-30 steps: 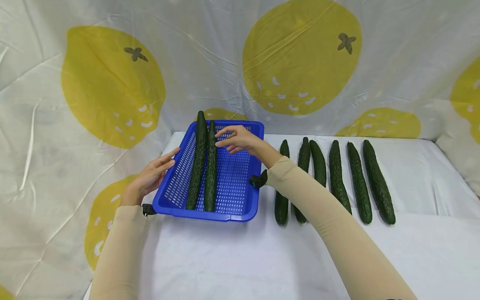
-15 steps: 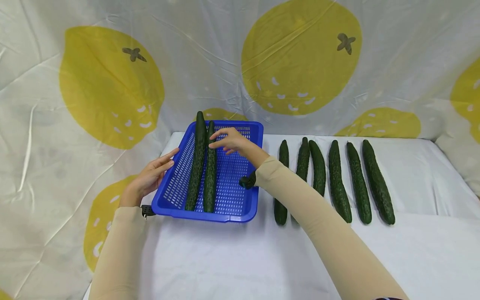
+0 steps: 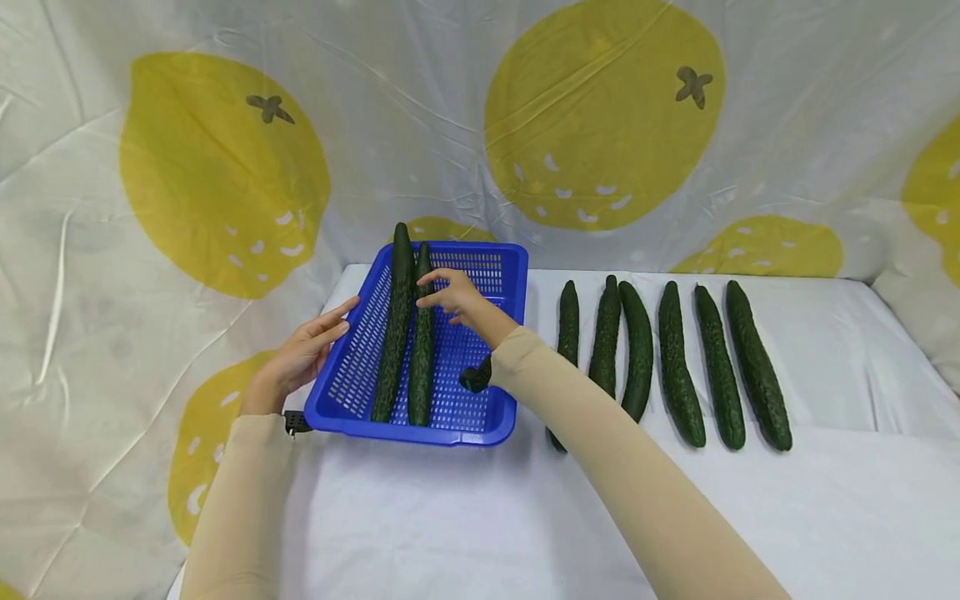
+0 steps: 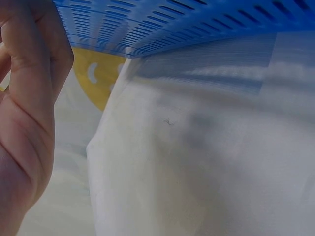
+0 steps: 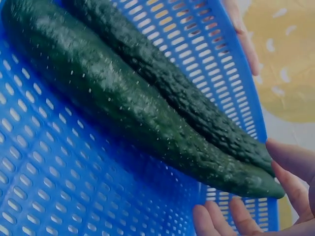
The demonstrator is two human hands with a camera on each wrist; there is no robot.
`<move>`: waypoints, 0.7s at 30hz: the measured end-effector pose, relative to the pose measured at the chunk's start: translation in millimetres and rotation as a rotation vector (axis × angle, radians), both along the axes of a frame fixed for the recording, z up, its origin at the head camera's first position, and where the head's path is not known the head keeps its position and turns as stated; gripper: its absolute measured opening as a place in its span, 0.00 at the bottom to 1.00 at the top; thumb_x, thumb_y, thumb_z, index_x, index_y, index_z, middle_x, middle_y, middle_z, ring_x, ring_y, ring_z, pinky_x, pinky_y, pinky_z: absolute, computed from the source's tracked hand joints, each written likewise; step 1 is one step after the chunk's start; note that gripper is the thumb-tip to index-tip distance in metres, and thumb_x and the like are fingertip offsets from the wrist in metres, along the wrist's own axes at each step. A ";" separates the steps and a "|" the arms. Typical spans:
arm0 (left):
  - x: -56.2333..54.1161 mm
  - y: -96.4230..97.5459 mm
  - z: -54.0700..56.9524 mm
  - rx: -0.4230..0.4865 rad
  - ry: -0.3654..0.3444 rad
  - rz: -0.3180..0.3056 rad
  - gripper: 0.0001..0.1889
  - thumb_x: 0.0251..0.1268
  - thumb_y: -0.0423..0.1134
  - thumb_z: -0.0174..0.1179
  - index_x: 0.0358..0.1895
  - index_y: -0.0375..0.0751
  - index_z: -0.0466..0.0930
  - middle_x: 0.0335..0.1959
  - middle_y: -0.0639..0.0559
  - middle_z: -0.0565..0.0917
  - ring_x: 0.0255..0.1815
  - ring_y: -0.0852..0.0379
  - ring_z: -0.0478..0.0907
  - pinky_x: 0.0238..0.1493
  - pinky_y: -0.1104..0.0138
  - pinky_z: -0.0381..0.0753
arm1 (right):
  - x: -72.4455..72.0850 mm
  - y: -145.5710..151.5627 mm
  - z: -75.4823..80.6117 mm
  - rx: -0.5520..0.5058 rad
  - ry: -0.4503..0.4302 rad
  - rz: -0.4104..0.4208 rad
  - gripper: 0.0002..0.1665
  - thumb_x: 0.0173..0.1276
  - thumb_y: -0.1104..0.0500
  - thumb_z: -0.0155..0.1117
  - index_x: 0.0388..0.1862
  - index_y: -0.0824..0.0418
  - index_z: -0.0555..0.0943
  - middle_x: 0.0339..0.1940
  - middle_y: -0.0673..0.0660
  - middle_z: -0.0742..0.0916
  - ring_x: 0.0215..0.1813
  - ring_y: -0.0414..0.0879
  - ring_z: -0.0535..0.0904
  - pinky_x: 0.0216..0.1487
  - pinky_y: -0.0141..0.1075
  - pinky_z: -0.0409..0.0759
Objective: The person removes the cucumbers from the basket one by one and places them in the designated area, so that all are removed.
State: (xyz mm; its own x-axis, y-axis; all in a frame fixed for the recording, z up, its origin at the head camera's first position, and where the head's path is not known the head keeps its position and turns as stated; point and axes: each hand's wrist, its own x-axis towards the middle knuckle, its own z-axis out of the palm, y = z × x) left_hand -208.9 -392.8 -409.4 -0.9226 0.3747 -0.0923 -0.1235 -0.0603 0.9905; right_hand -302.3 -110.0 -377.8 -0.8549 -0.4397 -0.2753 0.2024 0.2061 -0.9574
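Two dark green cucumbers lie lengthwise side by side in the blue perforated plastic basket (image 3: 472, 435). The left cucumber (image 3: 393, 333) rises above the far rim; the right cucumber (image 3: 422, 367) is slimmer towards its far end. My left hand (image 3: 300, 354) touches the basket's outer left side with extended fingers, partly visible through the slots in the right wrist view. Over the basket, my right hand (image 3: 453, 296) has its thumb and fingers spread around the far end of the right cucumber. In the right wrist view, these fingertips (image 5: 241, 216) stand apart from the cucumber.
Right of the basket, several more cucumbers (image 3: 678, 367) lie in a row on the white-covered table (image 3: 465, 525). My right forearm crosses in front of the nearest ones. A lemon-print cloth (image 3: 420, 108) hangs behind and at the left.
My right hand has moved left and slightly nearer to me, to the right cucumber's far end, its fingers still spread. The left hand and basket have stayed nearly in place.
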 end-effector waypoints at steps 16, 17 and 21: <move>-3.3 -0.8 -5.9 0.003 0.022 -0.012 0.28 0.83 0.34 0.40 0.81 0.48 0.50 0.36 0.53 0.76 0.21 0.63 0.78 0.22 0.74 0.79 | 9.8 -12.8 -9.8 0.026 -0.012 -0.033 0.25 0.64 0.71 0.70 0.60 0.59 0.81 0.77 0.62 0.64 0.60 0.71 0.73 0.55 0.60 0.78; -3.4 -1.0 -6.2 0.003 0.026 -0.012 0.28 0.83 0.34 0.40 0.81 0.48 0.50 0.36 0.54 0.76 0.21 0.63 0.77 0.22 0.74 0.79 | 9.9 -13.0 -10.9 0.023 -0.019 -0.022 0.26 0.65 0.71 0.69 0.61 0.59 0.80 0.77 0.62 0.63 0.61 0.72 0.73 0.55 0.60 0.78; -3.1 -1.5 -7.1 0.015 0.040 -0.021 0.28 0.83 0.34 0.39 0.81 0.47 0.48 0.36 0.54 0.76 0.21 0.63 0.78 0.22 0.73 0.80 | 10.3 -14.0 -14.7 0.006 -0.042 0.002 0.27 0.65 0.72 0.68 0.63 0.60 0.78 0.78 0.62 0.62 0.61 0.73 0.73 0.54 0.60 0.79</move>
State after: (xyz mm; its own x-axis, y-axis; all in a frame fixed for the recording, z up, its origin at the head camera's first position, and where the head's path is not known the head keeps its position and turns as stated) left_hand -212.1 -394.3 -416.5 -0.9172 0.3953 -0.0498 -0.0855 -0.0733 0.9936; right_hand -291.9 -123.9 -392.5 -0.8416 -0.4400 -0.3133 0.2415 0.2122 -0.9469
